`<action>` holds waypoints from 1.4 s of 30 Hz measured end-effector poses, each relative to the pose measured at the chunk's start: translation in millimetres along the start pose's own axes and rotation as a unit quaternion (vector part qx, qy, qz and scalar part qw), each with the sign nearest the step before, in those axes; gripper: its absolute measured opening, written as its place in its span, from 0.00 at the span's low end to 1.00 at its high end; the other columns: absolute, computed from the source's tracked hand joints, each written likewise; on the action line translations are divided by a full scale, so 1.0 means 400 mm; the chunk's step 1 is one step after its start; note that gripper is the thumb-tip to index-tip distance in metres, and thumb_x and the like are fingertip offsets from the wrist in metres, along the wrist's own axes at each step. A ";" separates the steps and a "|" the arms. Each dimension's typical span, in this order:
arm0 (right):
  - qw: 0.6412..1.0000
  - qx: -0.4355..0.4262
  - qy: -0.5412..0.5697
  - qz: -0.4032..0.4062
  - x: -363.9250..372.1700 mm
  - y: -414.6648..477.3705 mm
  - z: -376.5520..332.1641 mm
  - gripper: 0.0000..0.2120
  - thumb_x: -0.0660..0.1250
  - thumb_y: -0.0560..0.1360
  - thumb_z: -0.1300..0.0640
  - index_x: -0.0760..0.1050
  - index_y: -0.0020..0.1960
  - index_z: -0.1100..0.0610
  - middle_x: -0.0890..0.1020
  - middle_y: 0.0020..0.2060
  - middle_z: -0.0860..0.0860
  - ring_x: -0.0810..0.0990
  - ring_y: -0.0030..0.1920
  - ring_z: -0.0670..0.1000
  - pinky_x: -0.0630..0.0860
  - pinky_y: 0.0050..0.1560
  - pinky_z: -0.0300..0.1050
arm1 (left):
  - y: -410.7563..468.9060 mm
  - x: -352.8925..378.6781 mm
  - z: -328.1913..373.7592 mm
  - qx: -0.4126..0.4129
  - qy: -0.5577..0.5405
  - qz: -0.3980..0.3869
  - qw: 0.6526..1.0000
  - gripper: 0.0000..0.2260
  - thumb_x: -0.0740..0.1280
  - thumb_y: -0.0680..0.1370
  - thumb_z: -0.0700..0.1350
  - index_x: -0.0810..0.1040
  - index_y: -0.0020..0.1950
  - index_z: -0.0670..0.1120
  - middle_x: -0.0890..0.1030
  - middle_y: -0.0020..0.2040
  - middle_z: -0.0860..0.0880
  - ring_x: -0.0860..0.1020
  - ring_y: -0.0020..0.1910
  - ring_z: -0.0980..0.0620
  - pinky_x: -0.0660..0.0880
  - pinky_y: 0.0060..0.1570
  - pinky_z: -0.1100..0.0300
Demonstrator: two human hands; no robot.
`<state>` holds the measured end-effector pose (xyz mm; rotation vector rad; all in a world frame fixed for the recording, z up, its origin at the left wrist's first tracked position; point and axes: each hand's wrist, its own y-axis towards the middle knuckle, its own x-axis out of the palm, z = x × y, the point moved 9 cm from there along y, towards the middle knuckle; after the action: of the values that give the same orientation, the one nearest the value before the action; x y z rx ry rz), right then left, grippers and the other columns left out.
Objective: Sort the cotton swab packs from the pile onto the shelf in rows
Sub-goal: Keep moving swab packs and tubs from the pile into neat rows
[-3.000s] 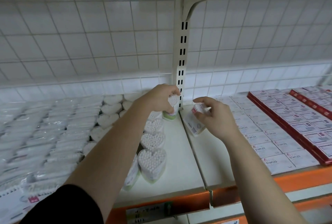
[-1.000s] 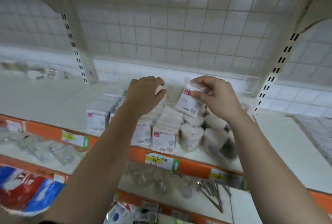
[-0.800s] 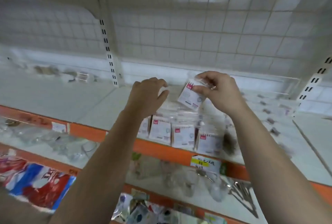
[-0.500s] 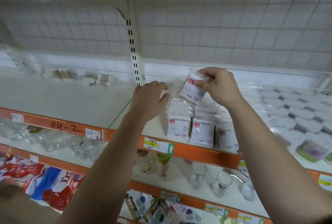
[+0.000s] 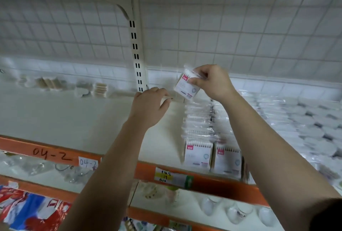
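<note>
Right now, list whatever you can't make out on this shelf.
Head view only:
- Print on the held swab pack: blurred and small; the right hand covers its upper corner.
- Rear of the pack rows: blurred, with the right forearm across them; no count possible.
- The stacks at the back left of the shelf: blurred.
- Writing on the price label: too small.

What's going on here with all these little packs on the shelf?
A person is stocking a shop shelf. Their right hand pinches a small cotton swab pack, tilted, in the air near the far end of two rows of matching packs that run back from the shelf's front edge. The left hand hovers just beside it with loosely curled fingers, holding nothing. The held pack is not yet set down.
</note>
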<state>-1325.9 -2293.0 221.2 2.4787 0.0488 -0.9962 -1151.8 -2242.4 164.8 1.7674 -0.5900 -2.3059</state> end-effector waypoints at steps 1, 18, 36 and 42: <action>1.000 -0.001 -0.006 -0.006 0.011 0.017 0.003 0.10 0.72 0.73 0.55 0.80 0.51 0.59 0.73 0.30 0.45 0.69 0.30 0.43 0.62 0.27 0.30 | 0.011 0.007 -0.008 -0.003 -0.001 0.000 1.000 0.13 0.58 0.80 0.52 0.75 0.61 0.50 0.79 0.55 0.51 0.77 0.54 0.48 0.67 0.56 0.52; 0.989 0.062 -0.109 -0.082 0.207 0.162 0.104 0.18 0.76 0.69 0.54 0.79 0.57 0.55 0.80 0.49 0.51 0.74 0.46 0.48 0.67 0.46 0.38 | 0.092 0.117 -0.130 0.014 -0.064 -0.025 0.998 0.12 0.61 0.79 0.51 0.76 0.61 0.52 0.79 0.56 0.53 0.77 0.56 0.50 0.68 0.55 0.54; 0.974 0.085 -0.193 -0.081 0.242 0.156 0.153 0.10 0.75 0.67 0.55 0.78 0.47 0.53 0.81 0.43 0.46 0.77 0.49 0.51 0.71 0.58 0.52 | 0.108 0.145 -0.164 0.003 -0.117 -0.021 0.993 0.11 0.63 0.79 0.49 0.77 0.59 0.51 0.80 0.55 0.53 0.78 0.54 0.51 0.70 0.56 0.54; 0.975 0.089 -0.187 -0.086 0.242 0.161 0.161 0.07 0.76 0.66 0.57 0.78 0.41 0.53 0.81 0.39 0.45 0.76 0.43 0.49 0.73 0.54 0.50 | 0.106 0.150 -0.169 -0.005 -0.121 -0.028 0.992 0.11 0.63 0.78 0.49 0.77 0.60 0.51 0.79 0.54 0.52 0.78 0.52 0.50 0.71 0.56 0.52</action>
<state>-1283.3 -2391.3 143.0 2.4285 0.0551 -1.5894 -1108.1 -2316.9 114.7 1.5298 -0.5711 -2.5774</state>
